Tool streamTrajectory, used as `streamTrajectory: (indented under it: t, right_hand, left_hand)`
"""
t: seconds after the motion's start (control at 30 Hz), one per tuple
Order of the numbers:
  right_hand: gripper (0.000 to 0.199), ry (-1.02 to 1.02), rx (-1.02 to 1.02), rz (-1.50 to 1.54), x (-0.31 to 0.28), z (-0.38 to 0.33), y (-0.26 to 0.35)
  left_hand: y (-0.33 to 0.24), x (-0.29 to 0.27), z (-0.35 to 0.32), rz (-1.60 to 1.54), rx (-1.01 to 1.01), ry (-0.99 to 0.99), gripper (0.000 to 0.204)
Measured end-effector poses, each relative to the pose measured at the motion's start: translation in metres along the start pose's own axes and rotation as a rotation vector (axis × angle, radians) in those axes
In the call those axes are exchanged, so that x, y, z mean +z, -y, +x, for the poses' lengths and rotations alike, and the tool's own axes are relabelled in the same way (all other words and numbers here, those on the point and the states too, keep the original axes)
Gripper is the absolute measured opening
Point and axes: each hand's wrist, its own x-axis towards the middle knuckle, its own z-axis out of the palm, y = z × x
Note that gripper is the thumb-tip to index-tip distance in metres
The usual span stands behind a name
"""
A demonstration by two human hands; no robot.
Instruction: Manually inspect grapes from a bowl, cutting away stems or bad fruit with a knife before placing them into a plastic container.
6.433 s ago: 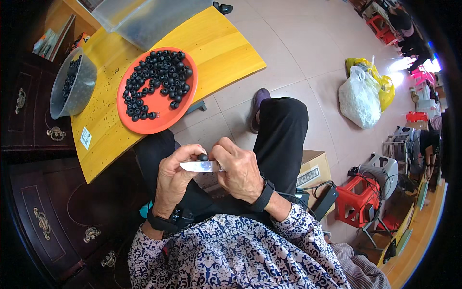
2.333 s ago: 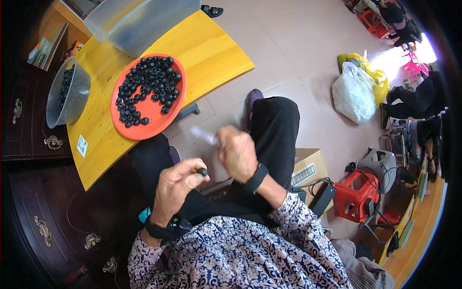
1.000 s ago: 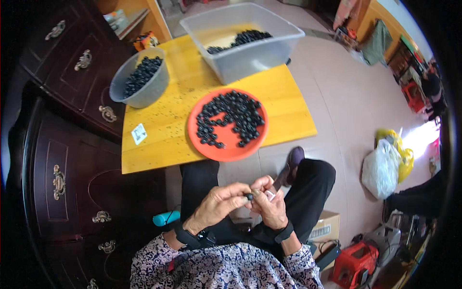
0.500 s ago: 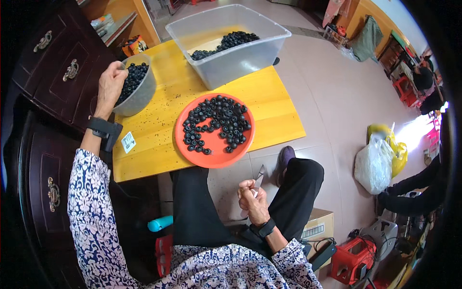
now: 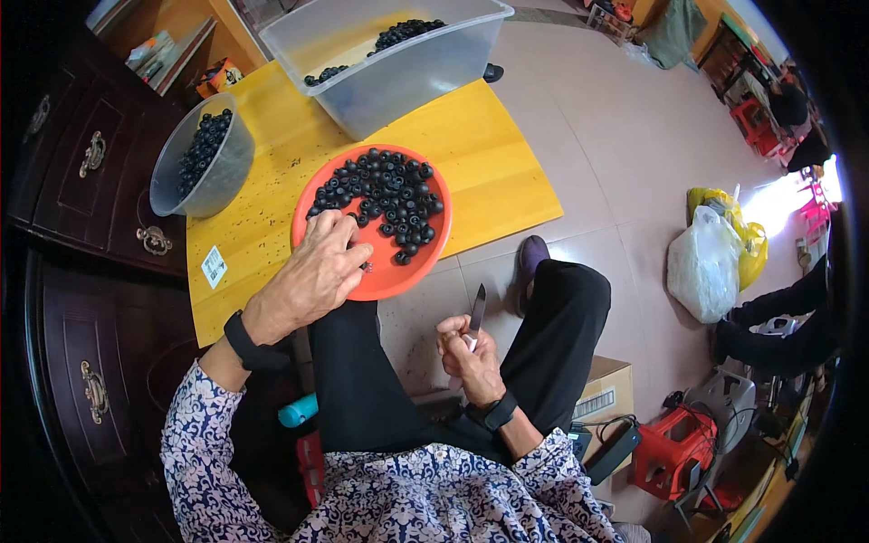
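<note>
My left hand (image 5: 312,271) is over the near left rim of an orange-red plate (image 5: 385,285), fingers curled down toward it. Its fingertips are partly hidden, so whatever they pinch cannot be made out. Many dark, round, berry-like fruits (image 5: 394,195) lie on the plate, some showing a ring or hollow on top. Above my lap, my right hand (image 5: 472,364) grips a small knife (image 5: 477,312) with its blade pointing up and away. At the table's left edge stands a translucent tub (image 5: 231,163) partly filled with the same dark fruits.
A large clear plastic bin (image 5: 398,81) with more dark fruits stands at the far side of the yellow wooden table (image 5: 498,181). Small dark bits and a white label (image 5: 214,267) lie on the tabletop. Dark drawers (image 5: 100,154) border the left. Bags (image 5: 706,271) sit on the floor at right.
My left hand has left the translucent tub and come right and nearer, to the plate. My right hand still holds the knife, its blade turned slightly. The whole view has shifted.
</note>
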Motion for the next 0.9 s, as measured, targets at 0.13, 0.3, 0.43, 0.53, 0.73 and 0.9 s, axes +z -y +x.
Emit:
streamTrajectory:
  t: [0.13, 0.3, 0.43, 0.53, 0.73, 0.9]
  right_hand:
    - [0.012, 0.005, -0.019, -0.017, 0.000, 0.001, -0.003]
    - [0.012, -0.031, -0.047, -0.012, 0.000, -0.003, -0.001]
    - [0.012, -0.010, -0.052, -0.059, 0.017, -0.016, 0.024]
    - [0.012, 0.021, -0.079, -0.090, 0.036, -0.027, 0.046]
    - [0.016, 0.062, -0.143, -0.230, 0.037, -0.028, 0.035]
    - [0.018, 0.072, 0.056, -0.067, 0.031, -0.036, 0.040]
  left_hand:
    - [0.007, 0.003, 0.006, -0.032, 0.000, -0.014, 0.020]
    - [-0.020, -0.001, -0.002, -0.271, -0.047, -0.200, 0.020]
    - [-0.067, -0.002, -0.027, -0.654, -0.271, -0.191, 0.027]
    - [-0.089, 0.018, -0.038, -0.604, -0.216, -0.255, 0.033]
    - [-0.106, 0.054, -0.044, -0.430, -0.101, -0.357, 0.034]
    - [-0.112, 0.059, -0.053, -0.589, -0.215, -0.231, 0.031]
